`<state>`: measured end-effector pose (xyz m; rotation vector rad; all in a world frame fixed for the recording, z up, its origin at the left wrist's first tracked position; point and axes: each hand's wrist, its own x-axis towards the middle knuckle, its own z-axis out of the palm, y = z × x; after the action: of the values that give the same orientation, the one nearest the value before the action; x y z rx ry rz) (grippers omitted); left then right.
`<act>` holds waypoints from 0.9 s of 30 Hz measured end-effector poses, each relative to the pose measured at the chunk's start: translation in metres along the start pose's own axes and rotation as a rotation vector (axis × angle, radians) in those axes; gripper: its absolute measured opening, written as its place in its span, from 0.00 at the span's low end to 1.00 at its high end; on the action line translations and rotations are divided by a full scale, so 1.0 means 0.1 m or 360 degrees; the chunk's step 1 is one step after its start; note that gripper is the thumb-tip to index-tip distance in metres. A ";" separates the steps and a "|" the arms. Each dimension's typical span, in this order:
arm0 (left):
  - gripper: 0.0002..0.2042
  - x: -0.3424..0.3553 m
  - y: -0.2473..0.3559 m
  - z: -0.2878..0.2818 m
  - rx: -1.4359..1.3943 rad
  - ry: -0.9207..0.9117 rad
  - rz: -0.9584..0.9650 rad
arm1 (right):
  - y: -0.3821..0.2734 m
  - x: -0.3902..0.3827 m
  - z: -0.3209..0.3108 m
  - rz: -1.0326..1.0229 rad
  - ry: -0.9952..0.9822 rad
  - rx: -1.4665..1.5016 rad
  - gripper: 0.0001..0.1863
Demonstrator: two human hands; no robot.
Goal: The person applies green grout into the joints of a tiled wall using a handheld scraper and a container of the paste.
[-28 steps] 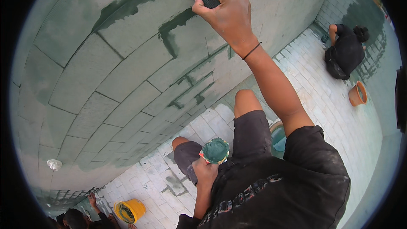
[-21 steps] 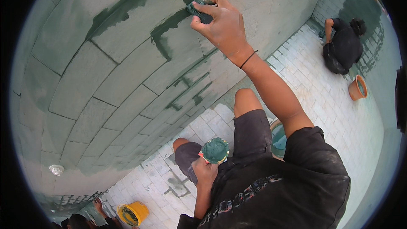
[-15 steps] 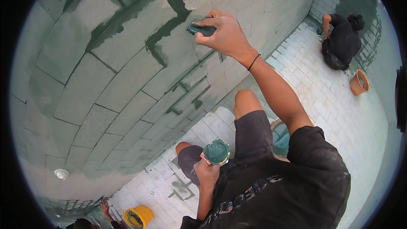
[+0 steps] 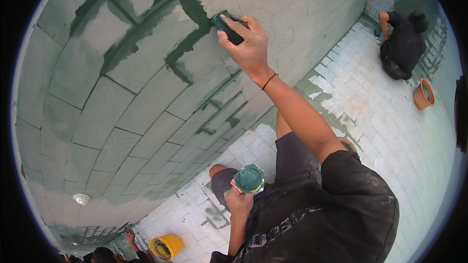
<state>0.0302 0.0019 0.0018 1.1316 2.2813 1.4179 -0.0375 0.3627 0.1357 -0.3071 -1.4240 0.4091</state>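
Note:
My right hand (image 4: 249, 46) is raised against the tiled wall (image 4: 97, 131) and grips a small dark green pad (image 4: 225, 24), pressed flat on a joint smeared with green grout (image 4: 183, 48). A thin black band circles that wrist. Down near my knees, my left hand (image 4: 240, 203) holds a float (image 4: 248, 178) loaded with green grout, face up. I am crouched close to the wall in dark shorts and a black shirt.
Green grout streaks run along the upper joints of the wall. A white tiled floor (image 4: 370, 117) stretches right. Another person (image 4: 402, 44) in black crouches at the far right beside an orange bucket (image 4: 423, 94). A yellow bucket (image 4: 165, 247) and other people sit at the lower left.
My right hand with the pad has slid down and left along the joint. My left hand with the float has stayed put.

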 end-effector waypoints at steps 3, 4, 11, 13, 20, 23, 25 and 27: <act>0.09 -0.01 0.02 0.00 -0.0021 -0.0017 -0.0075 | 0.02 -0.03 0.02 -0.0022 -0.0016 -0.0041 0.18; 0.10 0.00 0.00 0.01 -0.0004 -0.0010 -0.0055 | 0.04 -0.03 0.01 -0.0060 -0.0026 -0.0090 0.19; 0.09 0.01 0.06 0.01 0.0010 -0.0049 -0.0083 | -0.11 0.08 -0.36 0.0396 -0.0493 -0.0145 0.17; 0.09 0.03 0.10 0.01 0.0000 -0.0035 -0.0100 | 0.03 0.18 -0.47 0.0755 -0.0465 0.0244 0.17; 0.08 -0.03 0.01 0.06 -0.0056 -0.0032 -0.0147 | 0.13 0.12 -0.26 0.0331 -0.0061 0.0123 0.17; 0.07 -0.02 0.07 0.06 -0.0034 -0.0032 -0.0109 | 0.18 0.08 -0.09 0.0048 0.0023 -0.0035 0.17; 0.07 0.01 0.13 0.05 -0.0003 -0.0028 -0.0095 | 0.26 0.07 -0.01 -0.0070 0.0085 -0.0098 0.17; 0.08 0.00 0.13 0.05 0.0018 -0.0027 -0.0096 | 0.30 0.01 0.01 -0.0094 0.0059 -0.0150 0.18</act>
<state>0.0393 0.0084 0.0105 1.0646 2.2942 1.3698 -0.0411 0.3894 0.1233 -0.3464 -1.4152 0.2871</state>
